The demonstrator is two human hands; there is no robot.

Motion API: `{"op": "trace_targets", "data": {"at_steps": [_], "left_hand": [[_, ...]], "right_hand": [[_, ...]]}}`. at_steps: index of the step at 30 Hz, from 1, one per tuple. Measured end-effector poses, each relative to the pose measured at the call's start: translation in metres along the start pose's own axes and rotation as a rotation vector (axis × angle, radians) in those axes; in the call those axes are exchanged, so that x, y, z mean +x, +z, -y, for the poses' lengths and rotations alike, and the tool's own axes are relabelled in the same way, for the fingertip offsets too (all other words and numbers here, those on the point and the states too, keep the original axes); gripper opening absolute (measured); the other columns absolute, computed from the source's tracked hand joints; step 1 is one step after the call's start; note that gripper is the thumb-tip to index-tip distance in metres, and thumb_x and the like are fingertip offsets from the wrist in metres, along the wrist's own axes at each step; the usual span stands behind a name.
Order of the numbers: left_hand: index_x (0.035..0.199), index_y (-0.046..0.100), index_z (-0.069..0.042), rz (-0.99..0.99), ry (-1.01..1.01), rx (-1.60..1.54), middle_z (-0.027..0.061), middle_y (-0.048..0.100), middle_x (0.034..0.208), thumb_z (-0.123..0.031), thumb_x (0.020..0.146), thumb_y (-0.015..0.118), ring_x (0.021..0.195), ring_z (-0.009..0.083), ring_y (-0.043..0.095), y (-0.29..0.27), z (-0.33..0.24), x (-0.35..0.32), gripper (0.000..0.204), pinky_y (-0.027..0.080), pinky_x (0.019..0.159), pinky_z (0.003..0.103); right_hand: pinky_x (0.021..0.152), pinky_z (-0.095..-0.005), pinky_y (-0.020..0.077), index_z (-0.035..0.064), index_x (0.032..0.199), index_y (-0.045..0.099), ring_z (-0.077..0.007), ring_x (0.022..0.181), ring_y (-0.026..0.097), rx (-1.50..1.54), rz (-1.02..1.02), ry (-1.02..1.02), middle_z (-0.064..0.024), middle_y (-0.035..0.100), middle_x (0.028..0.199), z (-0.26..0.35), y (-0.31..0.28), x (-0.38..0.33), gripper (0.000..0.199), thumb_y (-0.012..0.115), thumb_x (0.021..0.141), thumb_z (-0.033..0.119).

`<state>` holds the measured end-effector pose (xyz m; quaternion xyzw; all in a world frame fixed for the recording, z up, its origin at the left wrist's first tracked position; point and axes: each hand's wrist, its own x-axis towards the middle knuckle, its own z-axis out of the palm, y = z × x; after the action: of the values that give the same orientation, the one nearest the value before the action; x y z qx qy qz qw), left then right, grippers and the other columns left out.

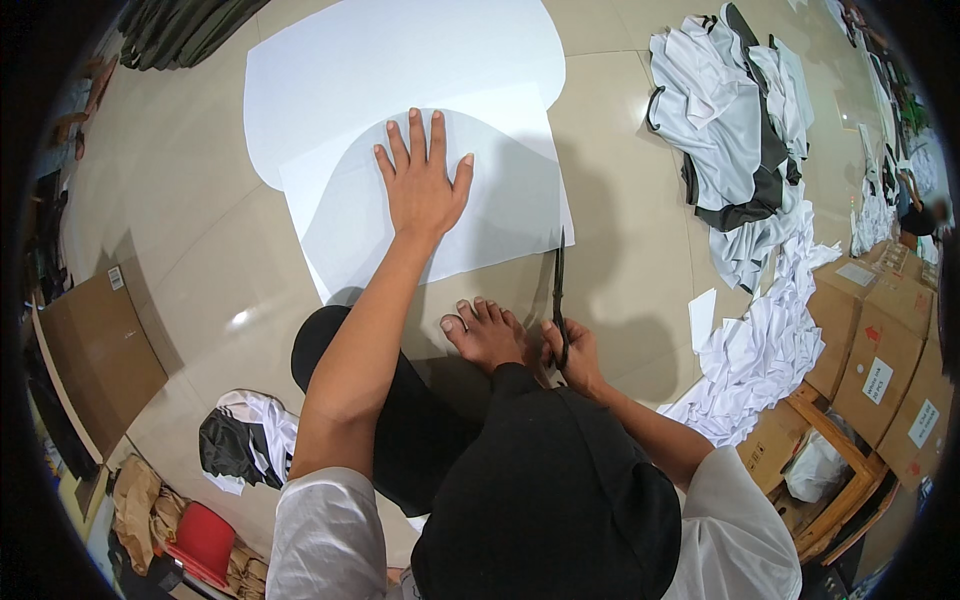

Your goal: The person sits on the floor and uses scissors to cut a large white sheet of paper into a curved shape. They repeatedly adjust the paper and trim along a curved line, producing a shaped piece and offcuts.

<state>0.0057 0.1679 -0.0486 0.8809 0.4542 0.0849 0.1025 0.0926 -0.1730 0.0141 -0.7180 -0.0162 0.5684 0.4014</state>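
Presses the left hand [422, 185] flat on the pale grey panel [335, 215], palm down, fingers apart and thumb spread well to the side. Grips nothing with this hand. Clamps the right hand [572, 352] around the handles of the black scissors [558, 285], pointing the blades away from the body, tips at the lower right corner of the white sheet [515, 110]. Cannot tell parted blades from closed ones at this angle.

Has the panel, curved along its top, lying within the outline of the sheet, on the tiled floor [615, 130] in front of the body. Shows a large white piece [400, 45] with rounded corners just beyond, partly overlapped by the sheet. Rests a bare foot [485, 335] on the floor between the sheet and the body, near the right hand.

Shows well to the right a heap of light and dark garments [715, 120], below it a mound of white scraps [765, 345], then stacked cardboard boxes [865, 330]. Has to the left an upright cardboard panel [105, 350], lower down a black-and-white cloth bundle [235, 440] and a red object [203, 542]. Shows at the upper left a dark folded stack [185, 30].
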Motion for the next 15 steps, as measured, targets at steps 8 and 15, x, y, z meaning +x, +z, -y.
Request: {"op": "trace_targets", "data": {"at_steps": [8,15], "left_hand": [[0.177,0.033,-0.011,0.001,0.002,0.011,0.0238,0.024,0.184,-0.056,0.112,0.048,0.169,0.053,0.013,0.0008,-0.0002,0.0,0.081,0.008,0.134,0.071],[0.177,0.033,-0.01,0.001,0.003,0.016,0.0241,0.024,0.183,-0.057,0.112,0.048,0.169,0.0534,0.012,0.0016,0.0,0.0002,0.081,0.008,0.134,0.071]], "right_hand": [[0.057,-0.0289,0.0478,0.0012,0.097,0.069,-0.0102,0.062,0.06,0.05,-0.012,-0.015,-0.0018,0.067,0.074,-0.0035,0.0008,0.0024,0.044,0.081,0.105,0.042],[0.057,-0.0287,0.0474,0.0028,0.094,0.067,-0.0116,0.058,0.062,0.007,-0.005,-0.015,-0.0019,0.065,0.068,-0.0051,0.0016,0.0033,0.04,0.075,0.108,0.039]]}}
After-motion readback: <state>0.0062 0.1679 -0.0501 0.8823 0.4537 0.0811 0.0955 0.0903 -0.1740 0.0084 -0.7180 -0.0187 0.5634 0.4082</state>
